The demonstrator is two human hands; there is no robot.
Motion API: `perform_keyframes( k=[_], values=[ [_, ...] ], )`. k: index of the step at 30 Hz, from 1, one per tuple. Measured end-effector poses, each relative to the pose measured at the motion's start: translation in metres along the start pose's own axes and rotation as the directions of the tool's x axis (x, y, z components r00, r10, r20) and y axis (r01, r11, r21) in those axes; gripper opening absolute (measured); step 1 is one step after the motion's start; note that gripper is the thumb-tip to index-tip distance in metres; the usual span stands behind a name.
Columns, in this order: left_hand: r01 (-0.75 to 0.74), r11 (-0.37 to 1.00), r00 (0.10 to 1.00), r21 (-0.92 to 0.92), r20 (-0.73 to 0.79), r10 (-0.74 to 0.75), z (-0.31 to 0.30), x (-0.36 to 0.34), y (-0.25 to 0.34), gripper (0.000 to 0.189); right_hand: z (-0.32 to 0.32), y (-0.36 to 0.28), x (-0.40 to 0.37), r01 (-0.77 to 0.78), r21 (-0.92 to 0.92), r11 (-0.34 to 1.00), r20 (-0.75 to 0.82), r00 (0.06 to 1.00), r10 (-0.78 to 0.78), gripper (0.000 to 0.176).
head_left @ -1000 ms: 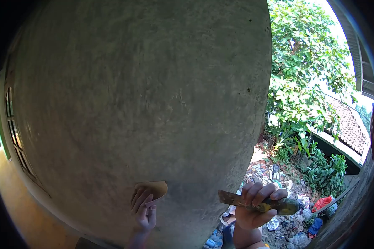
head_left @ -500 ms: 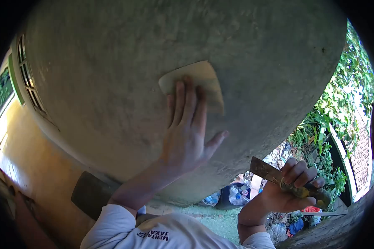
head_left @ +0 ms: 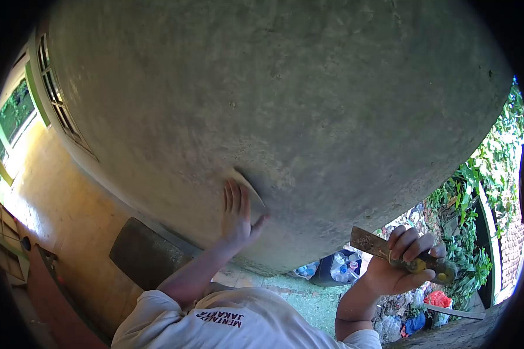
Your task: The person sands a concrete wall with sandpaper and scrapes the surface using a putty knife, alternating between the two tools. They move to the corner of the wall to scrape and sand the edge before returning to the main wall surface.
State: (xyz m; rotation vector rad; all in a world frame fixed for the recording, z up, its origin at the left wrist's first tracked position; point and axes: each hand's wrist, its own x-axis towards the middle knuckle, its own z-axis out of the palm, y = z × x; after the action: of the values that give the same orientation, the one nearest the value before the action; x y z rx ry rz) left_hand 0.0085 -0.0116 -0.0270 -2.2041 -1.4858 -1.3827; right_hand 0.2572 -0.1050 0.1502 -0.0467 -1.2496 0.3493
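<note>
Just the head view here. The left hand [head_left: 237, 215] is flat on the grey plastered wall [head_left: 285, 99], low down near its bottom edge. Its fingers are straight and side by side with the thumb stuck out, pinning a sandpaper sheet [head_left: 251, 191] to the surface rather than gripping it. My guess is the sheet is light, thin and floppy, so it'll curl or slide unless you keep your whole palm and fingers spread over it. The right hand [head_left: 397, 272] hangs off to the right, away from the wall, fingers wrapped tight round the handle of a scraper [head_left: 371, 242]. The blade looks stiff and rusty and points left, so the handle's the sane place to hold it. Count-wise there's one sandpaper sheet, one scraper, two hands, and one barred window [head_left: 58, 110] at the wall's left edge.
</note>
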Motion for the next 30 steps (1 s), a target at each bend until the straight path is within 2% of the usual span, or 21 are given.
perform_keyframes(
  k=[3,4,6,8,10,11,13,15,18,19,21,25,27,29,30],
  values=[
    [-0.029,0.998,0.969,-0.052,-0.246,0.015,-0.048,0.073,0.003,0.093,0.009,0.004,-0.003,-0.042,0.068,0.997,0.064,0.997,0.038,0.042],
    [-0.025,0.999,0.970,-0.049,-0.241,0.012,-0.061,0.089,0.013,0.093,0.012,0.005,-0.003,-0.067,0.106,0.992,0.108,0.993,0.055,0.044],
    [-0.047,0.987,0.951,-0.155,-0.309,-0.004,-0.072,0.111,0.042,0.092,0.019,0.010,-0.004,-0.067,0.126,0.990,0.124,0.991,0.052,0.047],
    [-0.117,0.981,0.983,-0.158,-0.156,0.092,-0.061,0.097,0.075,0.087,0.031,0.015,-0.003,-0.065,0.146,0.987,0.145,0.988,0.044,0.050],
    [-0.121,0.989,0.992,-0.087,0.027,0.123,-0.033,0.065,0.094,0.078,0.045,0.017,0.001,-0.027,0.140,0.990,0.155,0.988,0.005,0.052],
    [-0.119,0.989,0.992,-0.086,0.027,0.121,-0.020,0.045,0.088,0.078,0.047,0.017,0.002,-0.029,0.141,0.990,0.155,0.988,0.007,0.052],
    [-0.182,0.980,0.970,-0.080,0.151,0.193,0.006,0.010,0.070,0.078,0.050,0.018,0.004,-0.079,0.140,0.987,0.289,0.957,0.036,0.050],
    [-0.161,0.984,0.975,-0.070,0.145,0.170,0.015,-0.010,0.049,0.077,0.062,0.025,0.003,-0.085,0.166,0.983,0.260,0.965,0.040,0.048],
    [-0.112,0.992,0.989,-0.052,0.089,0.116,0.008,-0.018,0.032,0.072,0.082,0.039,0.006,0.087,0.151,0.985,0.216,0.969,-0.119,0.044],
    [-0.090,0.995,0.995,-0.044,0.041,0.092,0.007,-0.016,0.028,0.068,0.087,0.040,0.011,0.085,0.147,0.985,0.222,0.968,-0.116,0.044],
    [-0.056,0.997,0.998,-0.049,0.002,0.056,0.005,-0.015,0.018,0.068,0.098,0.041,0.020,0.167,0.273,0.947,0.334,0.907,-0.256,0.043],
    [-0.019,0.997,0.994,-0.079,-0.109,0.011,0.003,-0.011,0.001,0.069,0.104,0.058,0.031,0.268,0.229,0.936,0.332,0.882,-0.334,0.040],
    [-0.030,0.996,0.994,-0.079,-0.104,0.022,0.003,-0.013,-0.003,0.068,0.099,0.081,0.026,0.270,0.175,0.947,0.348,0.882,-0.316,0.040],
    [-0.045,0.996,0.994,-0.075,-0.098,0.037,0.004,-0.014,-0.004,0.068,0.101,0.089,0.022,0.079,0.137,0.987,0.363,0.923,-0.124,0.040],
    [-0.042,0.995,0.994,-0.087,-0.101,0.033,0.005,-0.015,-0.004,0.067,0.101,0.080,0.020,0.195,0.160,0.968,0.327,0.914,-0.239,0.047]
  ],
)
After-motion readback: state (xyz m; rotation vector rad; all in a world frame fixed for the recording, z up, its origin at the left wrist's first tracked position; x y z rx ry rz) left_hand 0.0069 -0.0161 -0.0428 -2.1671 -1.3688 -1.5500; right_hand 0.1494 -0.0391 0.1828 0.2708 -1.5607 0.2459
